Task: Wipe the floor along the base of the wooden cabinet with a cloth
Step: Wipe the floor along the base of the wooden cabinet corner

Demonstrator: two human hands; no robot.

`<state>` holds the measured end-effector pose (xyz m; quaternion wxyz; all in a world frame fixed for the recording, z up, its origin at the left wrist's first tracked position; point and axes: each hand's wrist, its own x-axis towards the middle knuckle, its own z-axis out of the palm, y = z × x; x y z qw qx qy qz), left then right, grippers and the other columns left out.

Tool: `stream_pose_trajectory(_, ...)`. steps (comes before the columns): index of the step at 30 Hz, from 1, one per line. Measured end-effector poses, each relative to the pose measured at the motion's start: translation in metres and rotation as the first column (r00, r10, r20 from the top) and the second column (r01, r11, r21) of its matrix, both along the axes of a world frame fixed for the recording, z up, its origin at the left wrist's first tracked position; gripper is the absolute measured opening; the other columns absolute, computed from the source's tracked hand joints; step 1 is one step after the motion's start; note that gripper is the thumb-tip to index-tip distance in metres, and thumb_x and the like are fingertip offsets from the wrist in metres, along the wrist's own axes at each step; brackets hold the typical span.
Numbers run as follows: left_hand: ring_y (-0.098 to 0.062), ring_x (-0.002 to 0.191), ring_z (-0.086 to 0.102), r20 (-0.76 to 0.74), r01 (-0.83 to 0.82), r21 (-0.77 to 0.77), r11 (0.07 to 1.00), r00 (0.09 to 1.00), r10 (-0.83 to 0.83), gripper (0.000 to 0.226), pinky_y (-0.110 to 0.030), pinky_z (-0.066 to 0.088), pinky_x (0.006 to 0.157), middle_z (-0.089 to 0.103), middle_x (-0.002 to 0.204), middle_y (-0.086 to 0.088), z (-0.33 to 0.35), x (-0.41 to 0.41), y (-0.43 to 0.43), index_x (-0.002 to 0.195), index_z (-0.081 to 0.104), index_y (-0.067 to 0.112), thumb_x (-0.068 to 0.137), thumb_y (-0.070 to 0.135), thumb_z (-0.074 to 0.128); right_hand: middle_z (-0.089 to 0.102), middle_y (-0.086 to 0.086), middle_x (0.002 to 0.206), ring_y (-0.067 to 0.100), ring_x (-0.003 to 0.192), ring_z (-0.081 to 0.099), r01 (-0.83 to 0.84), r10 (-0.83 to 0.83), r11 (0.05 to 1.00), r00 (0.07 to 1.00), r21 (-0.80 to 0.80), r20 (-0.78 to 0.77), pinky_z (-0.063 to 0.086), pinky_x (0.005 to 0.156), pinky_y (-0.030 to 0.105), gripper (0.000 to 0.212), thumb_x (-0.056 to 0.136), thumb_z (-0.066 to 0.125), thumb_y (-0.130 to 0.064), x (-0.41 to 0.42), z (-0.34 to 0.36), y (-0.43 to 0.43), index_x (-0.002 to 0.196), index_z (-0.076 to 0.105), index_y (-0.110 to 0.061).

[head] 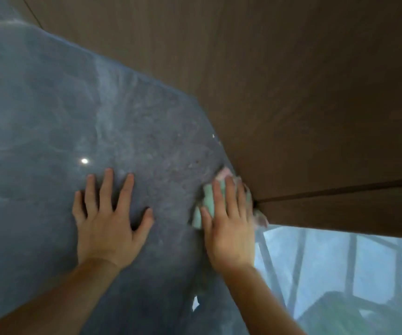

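left hand (108,228) flat, fingers spread, palm down on grey floor (38,105), holds nothing | right hand (229,228) flat, pressing green-pink cloth (208,197) to floor, at 3 o'clock of left hand | cloth touches wooden cabinet (304,105) base at its 3 o'clock

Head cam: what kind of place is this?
Probably indoors in a home or flat, down at floor level. A glossy grey stone-look floor mirrors a ceiling light, a brown wooden cabinet stands on it, and window frames reflect at lower right. Both hands press flat, the right on a cloth.
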<state>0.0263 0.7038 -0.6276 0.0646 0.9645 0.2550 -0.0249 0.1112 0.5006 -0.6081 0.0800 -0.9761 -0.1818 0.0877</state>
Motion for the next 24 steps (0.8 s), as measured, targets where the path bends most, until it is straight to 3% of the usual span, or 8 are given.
stream_pose_trajectory(3,-0.045,0.151,0.019,-0.018,-0.009,-0.023,1.000,1.000,0.008,0.081,-0.062,0.014,0.119,0.028,0.164,-0.016,0.004,0.003,0.001,0.152,0.038,0.024,0.081,0.063,0.041,0.033,0.019,0.156,0.039,0.146,0.024,0.283,-0.287,0.956,0.957,-0.070,-0.044,0.022,0.117,0.055,0.063,0.096,0.036,-0.045,-0.067,0.002,-0.013,0.149,0.035,-0.012)
stream_pose_trajectory(5,-0.045,0.151,0.019,-0.018,-0.005,-0.021,1.000,1.000,0.004,0.081,-0.063,0.014,0.119,0.027,0.164,-0.017,0.005,0.001,-0.001,0.153,0.037,0.023,0.082,0.063,0.041,0.028,0.020,0.158,0.042,0.147,0.019,0.336,-0.341,0.939,0.936,-0.069,-0.087,0.019,0.118,0.057,0.064,0.096,0.034,-0.043,-0.051,0.006,0.024,0.150,0.032,-0.009)
stream_pose_trajectory(9,-0.044,0.150,0.018,0.025,0.010,-0.005,1.000,1.000,-0.009,0.081,-0.061,0.013,0.119,0.027,0.163,-0.017,-0.004,-0.002,0.005,0.153,0.035,0.024,0.082,0.064,0.040,0.014,0.011,0.164,0.031,0.151,0.004,-0.090,0.089,0.996,0.995,-0.011,-0.052,0.004,0.122,0.050,0.062,0.099,0.030,-0.044,0.084,0.003,0.119,0.153,0.022,-0.014)
stream_pose_trajectory(12,-0.043,0.151,0.016,0.040,0.008,-0.008,1.000,0.999,-0.007,0.081,-0.060,0.011,0.120,0.024,0.164,-0.017,-0.009,-0.003,0.005,0.153,0.033,0.026,0.083,0.066,0.039,0.013,0.003,0.165,0.026,0.151,0.006,-0.184,0.182,0.981,0.983,-0.070,-0.033,0.005,0.122,0.044,0.063,0.098,0.030,-0.046,0.149,-0.002,0.142,0.153,0.021,-0.017)
stream_pose_trajectory(17,-0.047,0.148,0.021,0.081,0.014,-0.044,0.999,0.997,-0.010,0.079,-0.063,0.014,0.118,0.027,0.162,-0.020,-0.004,-0.002,-0.001,0.151,0.036,0.023,0.082,0.061,0.042,0.015,0.006,0.164,0.025,0.152,0.006,-0.155,0.155,0.988,0.988,0.000,-0.013,0.007,0.122,0.046,0.063,0.100,0.027,-0.048,0.029,-0.002,0.018,0.154,0.019,-0.018)
stream_pose_trajectory(20,-0.048,0.148,0.019,0.080,0.010,-0.053,0.999,0.997,-0.006,0.080,-0.064,0.015,0.118,0.026,0.162,-0.021,-0.002,0.000,-0.002,0.152,0.035,0.022,0.082,0.062,0.041,0.015,0.005,0.164,0.027,0.152,0.005,-0.264,0.260,0.958,0.964,-0.108,-0.047,0.013,0.122,0.049,0.066,0.100,0.024,-0.053,-0.037,0.007,-0.104,0.155,0.015,-0.019)
stream_pose_trajectory(22,-0.050,0.148,0.018,0.066,0.018,-0.045,0.999,0.998,-0.015,0.079,-0.066,0.014,0.117,0.024,0.162,-0.023,0.000,0.001,-0.004,0.153,0.032,0.022,0.085,0.062,0.039,0.014,0.004,0.164,0.029,0.151,0.007,-0.371,0.355,0.903,0.928,-0.218,-0.109,0.007,0.123,0.046,0.068,0.098,0.022,-0.056,-0.036,0.019,-0.171,0.155,0.012,-0.021)
stream_pose_trajectory(24,-0.053,0.147,0.019,0.043,0.022,-0.042,0.999,0.999,-0.020,0.077,-0.068,0.013,0.117,0.023,0.162,-0.025,-0.001,0.001,-0.008,0.154,0.029,0.020,0.087,0.058,0.038,0.009,0.003,0.165,0.030,0.151,0.006,-0.247,0.219,0.922,0.968,-0.298,-0.122,0.007,0.122,0.049,0.068,0.096,0.017,-0.058,-0.013,0.021,-0.217,0.155,0.006,-0.024)
